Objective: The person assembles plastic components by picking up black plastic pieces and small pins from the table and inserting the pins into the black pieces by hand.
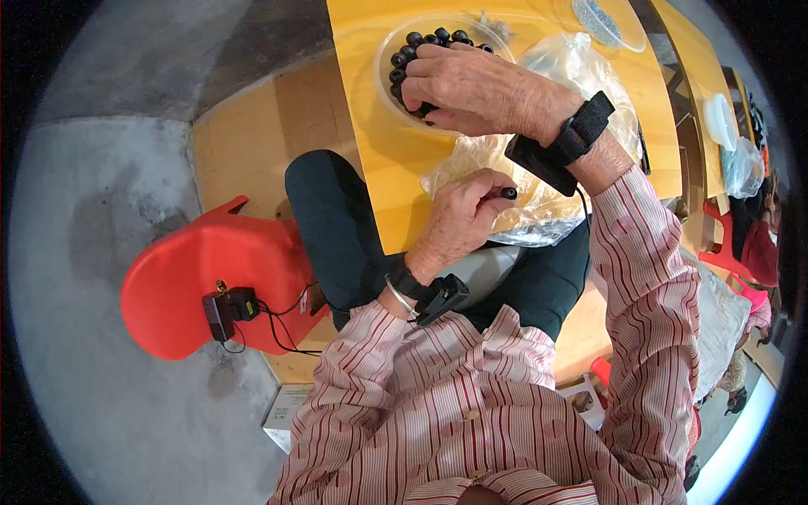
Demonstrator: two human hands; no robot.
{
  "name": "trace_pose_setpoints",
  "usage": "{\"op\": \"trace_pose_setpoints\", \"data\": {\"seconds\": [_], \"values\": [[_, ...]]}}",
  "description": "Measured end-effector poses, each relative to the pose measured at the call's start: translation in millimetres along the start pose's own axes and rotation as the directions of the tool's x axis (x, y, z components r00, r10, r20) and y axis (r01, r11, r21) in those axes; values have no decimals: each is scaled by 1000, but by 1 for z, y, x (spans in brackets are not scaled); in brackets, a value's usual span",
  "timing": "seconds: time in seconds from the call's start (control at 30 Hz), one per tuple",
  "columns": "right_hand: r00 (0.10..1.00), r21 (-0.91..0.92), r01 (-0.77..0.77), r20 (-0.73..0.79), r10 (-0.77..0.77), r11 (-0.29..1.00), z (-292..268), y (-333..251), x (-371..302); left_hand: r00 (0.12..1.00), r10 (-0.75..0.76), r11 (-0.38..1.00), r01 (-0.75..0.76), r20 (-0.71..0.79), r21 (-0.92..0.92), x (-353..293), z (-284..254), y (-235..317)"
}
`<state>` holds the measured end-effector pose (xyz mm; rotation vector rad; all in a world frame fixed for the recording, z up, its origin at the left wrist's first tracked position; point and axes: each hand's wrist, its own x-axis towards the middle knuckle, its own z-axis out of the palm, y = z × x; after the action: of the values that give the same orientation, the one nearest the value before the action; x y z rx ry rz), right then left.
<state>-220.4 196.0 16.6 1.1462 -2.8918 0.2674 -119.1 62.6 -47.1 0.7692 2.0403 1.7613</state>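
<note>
The left hand point(459, 217) is pinching a small, black, hollow-ended cylindrical piece point(508, 193) between thumb and forefinger, just above a crumpled, clear plastic bag point(481, 160) that is spread over the yellow, flat-topped counter point(383, 172) and hangs past its near edge; the right hand point(484, 88) is farther forward, palm down, its fingers curled and dipped into a round, shallow, clear plastic tub point(385, 52); in that tub lies a cluster of loose black cylindrical pieces point(414, 39), seen mostly along the far and left sides; the fingertips of the right hand are partly hidden among them, so I cannot tell whether it has grasped one; each wrist wears a black strap with a black box, and the left one also carries a thin white band point(401, 296); a second round, clear plastic tub point(637, 40), holding tiny blue-grey bits point(598, 21), sits at the far right of the counter; to the left of the person's dark-trousered leg stands a red, moulded plastic chair point(168, 290), a black device with cables point(220, 316) resting on it.
</note>
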Motion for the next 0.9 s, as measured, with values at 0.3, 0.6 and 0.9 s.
{"op": "trace_pose_setpoints", "data": {"seconds": [0.3,0.6,0.9], "values": [[1000,126,-10,19,7,992,-12,11,-4,1000,-7,999,7,3,32,0,-1,2],[984,0,-177,-30,177,984,-54,9,-8,998,-59,998,60,2,-18,-2,-1,-1],[980,5,-31,-195,31,1000,6,5,0,999,-40,999,40,-4,0,0,-2,4]]}}
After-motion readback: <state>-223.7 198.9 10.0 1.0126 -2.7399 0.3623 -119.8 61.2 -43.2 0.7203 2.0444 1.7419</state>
